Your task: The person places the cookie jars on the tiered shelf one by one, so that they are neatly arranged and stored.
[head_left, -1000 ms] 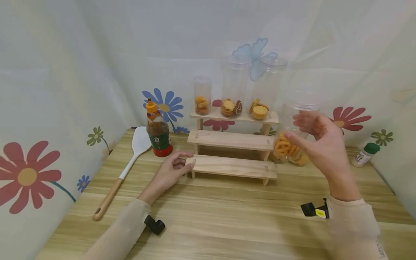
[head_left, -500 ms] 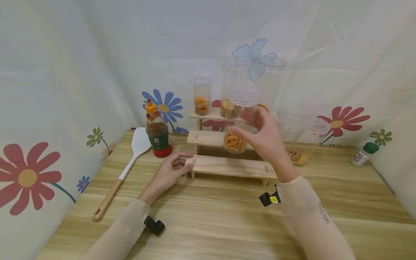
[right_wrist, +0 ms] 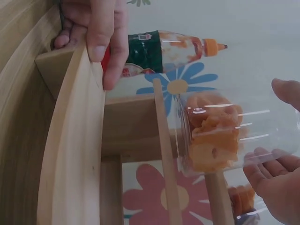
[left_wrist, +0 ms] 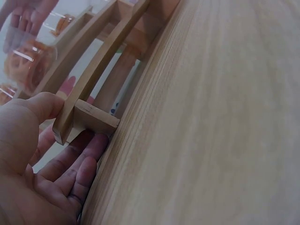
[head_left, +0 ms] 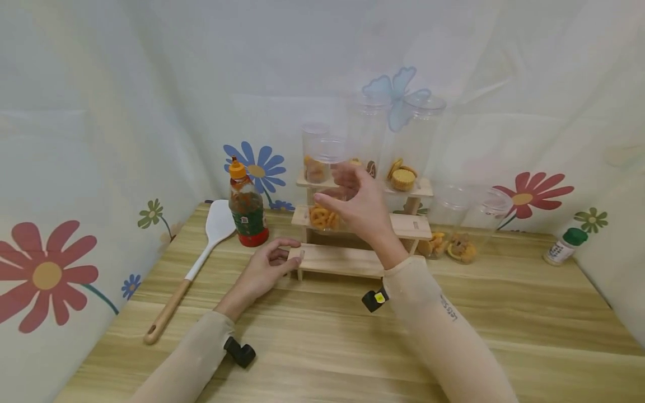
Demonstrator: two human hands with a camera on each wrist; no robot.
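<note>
A three-step wooden display rack [head_left: 337, 260] stands on the table. My left hand [head_left: 259, 268] grips the left end of its lowest step, the thumb on top and other fingers around the end support, as the left wrist view shows. In my right hand [head_left: 360, 210] is a clear lidded jar [head_left: 324, 217] with pretzel-shaped crackers at its bottom. Thumb and fingers hold the jar from opposite sides. Upright, it hangs close over the left end of the middle step; in the right wrist view the jar's base [right_wrist: 185, 136] is right at that step's edge.
Three clear jars of biscuits stand on the top step, including a short jar [head_left: 314, 168] and a tall jar [head_left: 403, 178]. Two more jars [head_left: 462, 248] are right of the rack. A sauce bottle [head_left: 248, 215], a spatula [head_left: 199, 263] and a green-capped shaker [head_left: 564, 246] lie outward.
My right hand has carried the pretzel jar leftward from beside the rack's right end to the middle step's left end. My left hand has stayed on the lowest step.
</note>
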